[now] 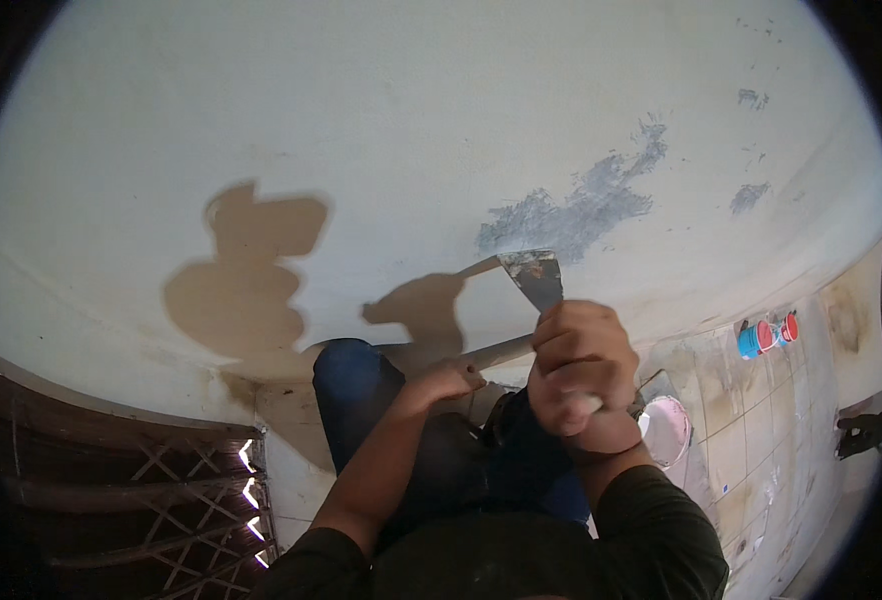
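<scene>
My right hand point(579, 362) is closed around the handle of a metal putty knife point(535, 277), whose flat blade presses against the pale wall point(381, 130). Just above the blade's tip lies a grey scraped patch point(573, 212) on the wall. My left hand point(448, 380) is lower and to the left, fingers curled on a flat metal tray or second blade point(501, 350) held near my knee. The blade and both hands cast shadows on the wall to the left.
A white bucket point(667, 428) stands on the tiled floor point(761, 440) at the right, with a blue can and a red can point(767, 335) farther off. A dark lattice panel point(131, 510) fills the lower left. Smaller grey scuffs point(747, 196) mark the wall at the right.
</scene>
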Demonstrator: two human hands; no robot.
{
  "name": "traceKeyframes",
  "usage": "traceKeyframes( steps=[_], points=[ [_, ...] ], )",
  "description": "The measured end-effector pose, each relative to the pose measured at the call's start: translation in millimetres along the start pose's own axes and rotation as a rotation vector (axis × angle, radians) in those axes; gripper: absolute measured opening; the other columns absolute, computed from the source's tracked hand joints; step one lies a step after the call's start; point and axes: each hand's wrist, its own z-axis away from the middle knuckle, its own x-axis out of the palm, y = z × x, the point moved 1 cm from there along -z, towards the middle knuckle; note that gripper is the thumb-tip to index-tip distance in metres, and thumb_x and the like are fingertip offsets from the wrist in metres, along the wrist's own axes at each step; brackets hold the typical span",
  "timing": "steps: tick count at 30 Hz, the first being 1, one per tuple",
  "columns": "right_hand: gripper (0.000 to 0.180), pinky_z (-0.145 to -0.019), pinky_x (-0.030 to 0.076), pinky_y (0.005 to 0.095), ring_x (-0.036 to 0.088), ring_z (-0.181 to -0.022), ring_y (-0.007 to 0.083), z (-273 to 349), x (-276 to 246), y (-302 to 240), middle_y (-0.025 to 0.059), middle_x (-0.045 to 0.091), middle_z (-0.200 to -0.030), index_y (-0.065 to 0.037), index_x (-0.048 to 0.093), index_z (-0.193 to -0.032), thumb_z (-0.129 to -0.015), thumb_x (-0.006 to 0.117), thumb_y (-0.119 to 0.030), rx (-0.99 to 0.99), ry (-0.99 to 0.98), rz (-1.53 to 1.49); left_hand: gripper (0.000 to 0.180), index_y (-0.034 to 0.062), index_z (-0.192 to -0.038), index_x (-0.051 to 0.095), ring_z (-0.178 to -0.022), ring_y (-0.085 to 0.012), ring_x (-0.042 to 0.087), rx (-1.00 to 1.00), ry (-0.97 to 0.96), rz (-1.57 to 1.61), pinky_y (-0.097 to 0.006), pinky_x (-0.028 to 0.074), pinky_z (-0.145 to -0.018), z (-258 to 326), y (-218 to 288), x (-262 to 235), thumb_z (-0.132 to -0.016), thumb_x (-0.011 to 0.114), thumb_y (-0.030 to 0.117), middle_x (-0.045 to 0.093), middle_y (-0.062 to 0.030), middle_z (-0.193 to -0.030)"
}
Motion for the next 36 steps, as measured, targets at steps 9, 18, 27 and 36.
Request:
traceKeyframes(
  steps=[9,18,27,36],
  points=[
    [0.013,-0.049,0.040,0.0342,0.049,-0.050,0.0258,66,15,5,0.0097,0.050,-0.061,-0.001,0.052,-0.074,-0.086,0.055,-0.004,0.343,-0.224,-0.032,0.039,0.0009,-0.097,0.065,-0.078,-0.0248,0.064,0.198,0.663,0.108,-0.040,0.050,-0.069,28,-17,-28,-0.083,0.064,0.037,0.067,-0.0148,-0.092],
    [0.034,-0.084,0.038,0.0434,0.047,-0.092,0.0370,147,35,43,0.0206,0.047,-0.098,0.001,0.050,-0.098,-0.096,0.048,-0.033,0.418,-0.493,0.368,0.066,0.0072,-0.113,0.059,-0.089,-0.0108,0.054,0.235,0.507,1.538,-0.026,0.043,-0.079,26,4,18,-0.099,0.027,0.063,0.060,0.0014,-0.090],
    [0.043,-0.075,0.044,0.0399,0.057,-0.081,0.0331,216,8,103,0.0185,0.056,-0.083,0.001,0.056,-0.095,-0.098,0.047,-0.041,1.118,-0.316,-0.281,0.045,0.0028,-0.067,0.051,-0.060,-0.0125,0.047,0.355,0.465,0.818,-0.029,0.039,-0.059,40,40,-7,-0.096,0.040,0.036,0.049,-0.0036,-0.062],
    [0.035,-0.080,0.049,0.0453,0.064,-0.090,0.0361,271,-5,125,0.0240,0.066,-0.093,0.002,0.063,-0.104,-0.087,0.056,-0.028,1.268,-0.856,0.266,0.060,0.0011,-0.061,0.049,-0.050,-0.0176,0.044,0.866,0.758,0.724,-0.031,0.034,-0.049,113,149,-73,-0.092,0.045,0.052,0.047,-0.0070,-0.056]
  ],
)
